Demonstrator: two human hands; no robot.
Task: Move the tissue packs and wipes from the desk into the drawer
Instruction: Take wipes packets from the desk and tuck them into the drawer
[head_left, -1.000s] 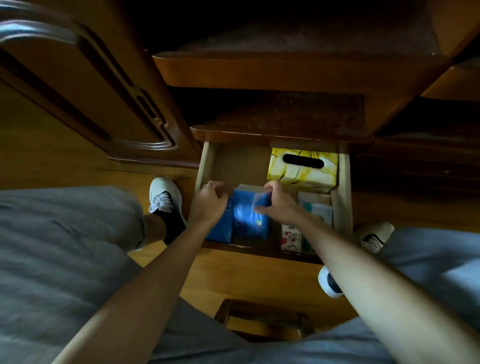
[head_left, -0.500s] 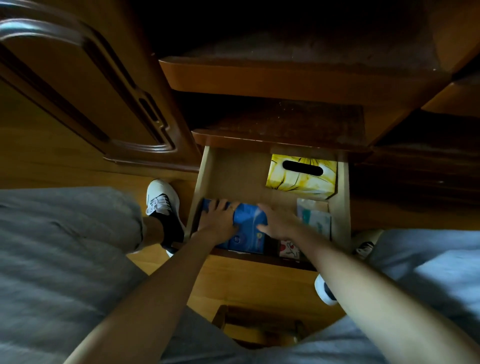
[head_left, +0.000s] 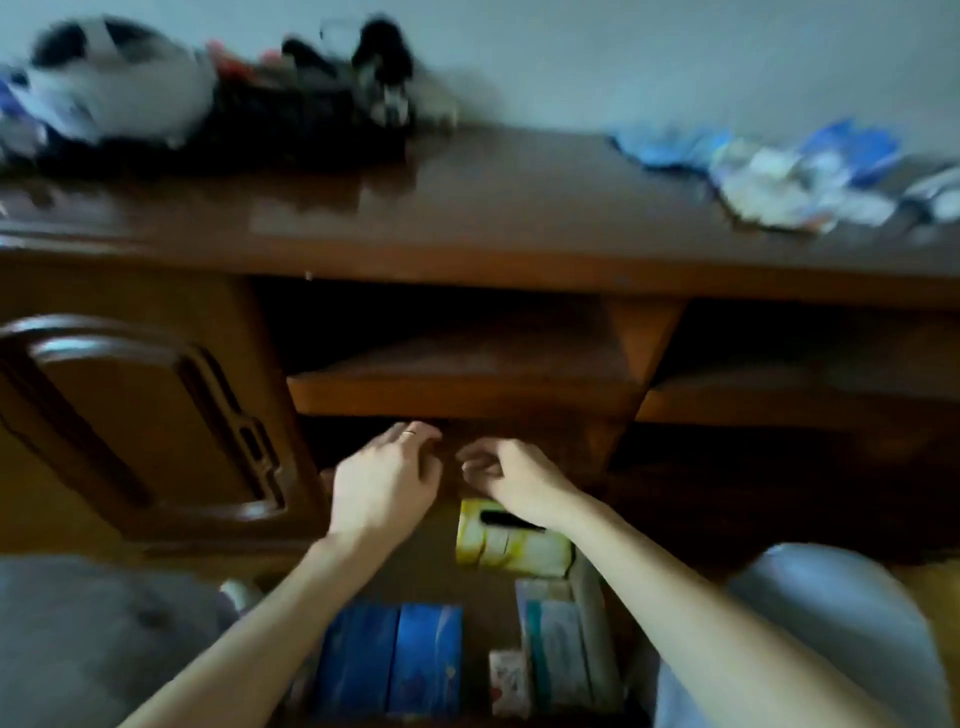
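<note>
The open drawer (head_left: 415, 566) lies below me. In it sit two blue tissue packs (head_left: 392, 660) side by side at the front left, a yellow tissue box (head_left: 511, 543) at the back right, a pale wipes pack (head_left: 553, 639) and a small patterned pack (head_left: 508, 682). Both hands hover above the drawer's back. My left hand (head_left: 387, 480) and my right hand (head_left: 506, 475) hold nothing, fingers loosely curled. On the desk top (head_left: 519, 208) at the far right lies a blurred heap of blue and white packs (head_left: 779, 171).
A white and black bundle (head_left: 114, 93) and dark clutter (head_left: 322, 104) stand at the desk's back left. A carved cabinet door (head_left: 145, 426) is at the left, open shelves (head_left: 457, 384) above the drawer. My knees flank the drawer.
Both hands let go of the blue packs, now lying in the drawer, and rose toward the desk. The view tilted up, bringing the desk top into sight.
</note>
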